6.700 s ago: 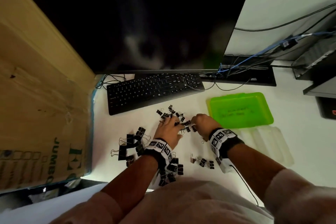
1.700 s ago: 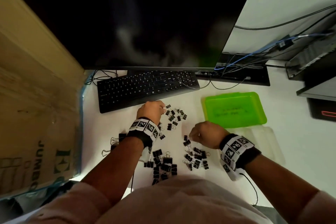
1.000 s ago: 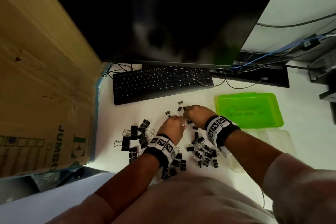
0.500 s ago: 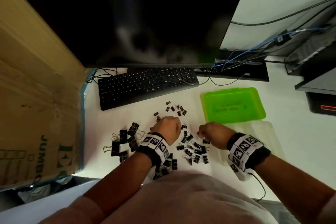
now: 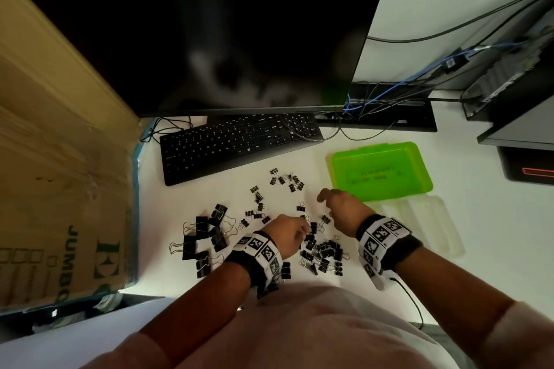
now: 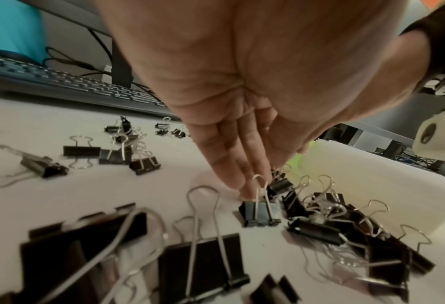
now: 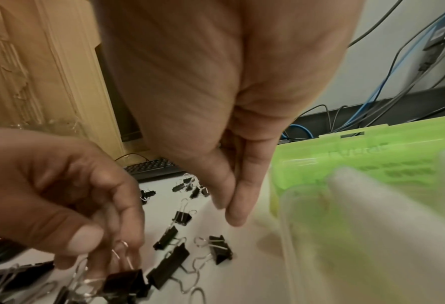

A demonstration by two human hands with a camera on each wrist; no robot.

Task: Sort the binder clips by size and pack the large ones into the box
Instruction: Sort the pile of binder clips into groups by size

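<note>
Black binder clips lie in groups on the white desk: large ones (image 5: pixel 207 237) at the left, a middle-sized heap (image 5: pixel 323 252) near me, small ones (image 5: pixel 287 180) by the keyboard. My left hand (image 5: pixel 305 229) reaches down at the heap's edge. Its straight fingers (image 6: pixel 242 174) touch the wire handle of a middle-sized clip (image 6: pixel 259 211) that stands on the desk, with the thumb apart. That clip (image 7: pixel 124 281) also shows in the right wrist view. My right hand (image 5: pixel 322 198) hovers beside the green box (image 5: pixel 383 171), fingers (image 7: pixel 232 209) pointing down and holding nothing.
A clear plastic lid (image 5: pixel 419 225) lies right of my right wrist, below the box. A black keyboard (image 5: pixel 239 144) and a dark monitor (image 5: pixel 209 33) stand behind the clips. A cardboard carton (image 5: pixel 60 189) walls off the left. Cables (image 5: pixel 389 99) run at the back right.
A second ago both hands were among the small clips farther out. The left hand has come back to the middle-sized heap; the right hand has lifted off the heap toward the box's near corner.
</note>
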